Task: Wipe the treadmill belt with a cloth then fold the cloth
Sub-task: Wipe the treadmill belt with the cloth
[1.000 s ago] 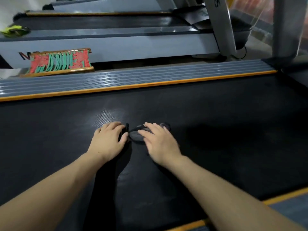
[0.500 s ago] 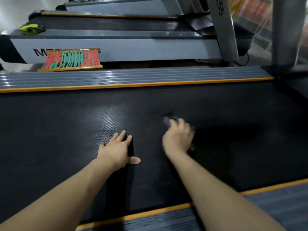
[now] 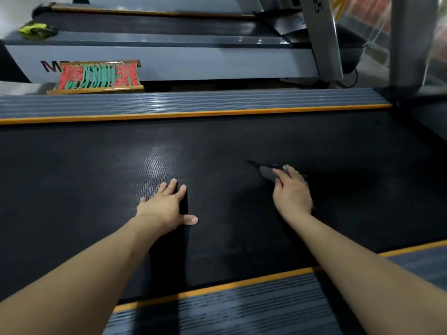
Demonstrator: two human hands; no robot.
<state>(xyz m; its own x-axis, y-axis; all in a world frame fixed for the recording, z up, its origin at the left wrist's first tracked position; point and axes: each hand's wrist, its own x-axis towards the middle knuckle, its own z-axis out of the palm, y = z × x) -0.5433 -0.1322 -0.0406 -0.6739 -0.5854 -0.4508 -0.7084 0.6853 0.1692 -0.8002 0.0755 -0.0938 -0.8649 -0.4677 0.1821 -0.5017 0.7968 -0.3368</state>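
A row of treadmills fills the room, and the black treadmill belt [image 3: 96, 180] of the nearest one stretches across in front of me, edged by orange strips and ribbed grey side rails [image 3: 193, 102]. My left hand [image 3: 167, 206] lies flat on the belt, palm down, fingers spread and thumb out to the side, holding nothing. My right hand [image 3: 292, 192] is further forward and to the right, pressed down on the dark cloth [image 3: 266, 171], which is bunched under my fingers; one pointed corner of it sticks out ahead and to the left of my fingertips, flat on the belt. The two hands are well apart. Beyond the far rail, a red and green woven piece in a wooden frame [image 3: 99, 77] leans against the grey side of the next treadmill [image 3: 217, 61], and something yellow-green [image 3: 36, 30] sits on that machine's far left end.
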